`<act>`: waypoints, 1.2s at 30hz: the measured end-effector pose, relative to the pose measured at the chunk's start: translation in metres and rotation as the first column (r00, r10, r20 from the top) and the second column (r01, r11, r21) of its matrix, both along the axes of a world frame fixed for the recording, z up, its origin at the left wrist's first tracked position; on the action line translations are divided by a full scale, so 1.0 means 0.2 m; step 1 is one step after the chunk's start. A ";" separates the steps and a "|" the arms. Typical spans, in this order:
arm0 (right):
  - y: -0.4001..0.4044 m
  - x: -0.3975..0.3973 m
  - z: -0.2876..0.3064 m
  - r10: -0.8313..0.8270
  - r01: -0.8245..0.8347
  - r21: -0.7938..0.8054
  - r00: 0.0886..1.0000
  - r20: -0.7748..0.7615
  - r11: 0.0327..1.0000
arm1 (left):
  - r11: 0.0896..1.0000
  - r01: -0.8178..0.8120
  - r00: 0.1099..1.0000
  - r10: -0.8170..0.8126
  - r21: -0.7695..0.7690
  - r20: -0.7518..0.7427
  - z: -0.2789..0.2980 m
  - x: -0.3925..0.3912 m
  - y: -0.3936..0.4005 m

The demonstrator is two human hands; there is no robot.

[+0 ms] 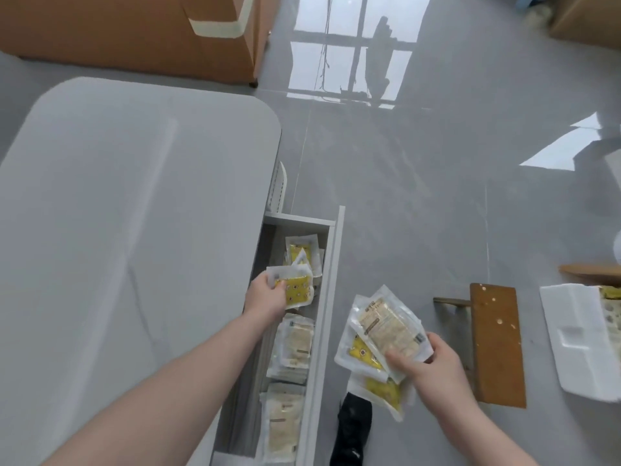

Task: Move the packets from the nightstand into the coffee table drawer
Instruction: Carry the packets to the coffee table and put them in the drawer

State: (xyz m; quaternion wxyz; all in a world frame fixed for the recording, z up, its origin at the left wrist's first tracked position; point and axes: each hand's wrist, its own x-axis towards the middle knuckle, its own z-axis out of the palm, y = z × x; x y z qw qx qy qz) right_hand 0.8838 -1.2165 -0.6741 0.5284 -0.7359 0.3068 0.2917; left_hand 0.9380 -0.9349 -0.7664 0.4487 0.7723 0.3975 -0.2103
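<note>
Placement step, seen from the head camera: the drawer stands pulled out from the side of the coffee table and serves as landmark for all that follows. Inside the drawer, packets already lie in stacks along its length, pale ones toward the near end and yellow ones at the far end. Above the drawer's far half, the left hand pinches a yellow packet by its near edge, fingers curled round it, the packet hanging just over the far stack; whether it touches that stack cannot be told. Outside the drawer, just beyond its front panel, the right hand grips a fanned bundle of several packets, thumb across the top one and fingers curled beneath. Farther from the drawer on the same side stand a brown wooden piece and a white foam tray on the floor; a cardboard box sits beyond the table. The nightstand cannot be identified with certainty. By judgement, the task is well advanced but unfinished: the next move calls for lowering and releasing the yellow packet flat onto the far stack, then taking the next packet from the bundle, matching it to the right stack.
</note>
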 end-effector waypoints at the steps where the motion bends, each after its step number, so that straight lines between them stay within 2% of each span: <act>1: 0.00 0.00 -0.03 -0.001 0.001 -0.002 1.000 -0.007 1.000 | 1.000 -0.005 1.000 0.005 -0.002 0.014 -0.03 0.05 0.00; 5: 0.01 0.02 -0.12 -0.015 0.016 0.009 0.999 -0.049 1.000 | 1.000 -0.022 1.000 0.022 0.002 -0.009 -0.15 0.19 0.00; 8: 0.02 0.03 -0.14 -0.026 0.028 0.027 0.997 -0.074 0.999 | 0.999 0.004 0.996 0.000 0.044 -0.094 -0.20 0.15 0.00; 11: 0.03 0.05 -0.15 -0.025 0.029 0.048 0.995 -0.092 0.998 | 0.998 -0.051 0.988 0.056 0.037 -0.147 -0.23 0.06 -0.02; 15: 0.03 0.10 -0.15 -0.009 0.015 0.067 0.995 -0.096 0.998 | 0.980 -0.200 0.976 0.201 0.020 -0.079 -0.22 0.05 -0.03; 17: 0.03 0.12 -0.15 -0.002 0.008 0.070 0.996 -0.088 0.997 | 0.956 -0.292 0.956 0.292 -0.015 -0.006 -0.21 0.13 -0.04; 19: 0.03 0.14 -0.16 0.009 -0.004 0.064 0.997 -0.076 0.998 | 0.947 -0.318 0.947 0.320 -0.043 0.027 -0.20 0.23 -0.05; 21: 0.04 0.16 -0.16 0.013 -0.009 0.064 0.998 -0.067 0.998 | 0.968 -0.244 0.970 0.244 -0.052 -0.018 -0.22 0.31 -0.06; 24: 0.05 0.18 -0.17 0.009 -0.005 0.074 0.998 -0.058 0.997 | 0.996 -0.085 0.983 0.084 -0.001 -0.166 -0.23 0.29 -0.07; 26: 0.07 0.18 -0.16 0.007 -0.002 0.086 0.998 -0.059 0.996 | 1.000 -0.006 0.985 0.005 -0.005 -0.174 -0.17 0.20 -0.09; 29: 0.11 0.15 -0.15 0.022 -0.014 0.119 0.997 -0.068 0.993 | 0.981 0.029 0.996 -0.045 -0.192 -0.080 -0.05 0.01 -0.15; 33: 0.15 0.10 -0.14 0.061 -0.046 0.147 0.993 -0.097 0.988 | 0.844 0.014 0.992 -0.078 -0.536 -0.097 0.18 -0.23 -0.21; 36: 0.19 0.05 -0.15 0.099 -0.076 0.187 0.988 -0.119 0.979 | 0.826 0.023 0.998 -0.056 -0.563 -0.042 0.26 -0.37 -0.22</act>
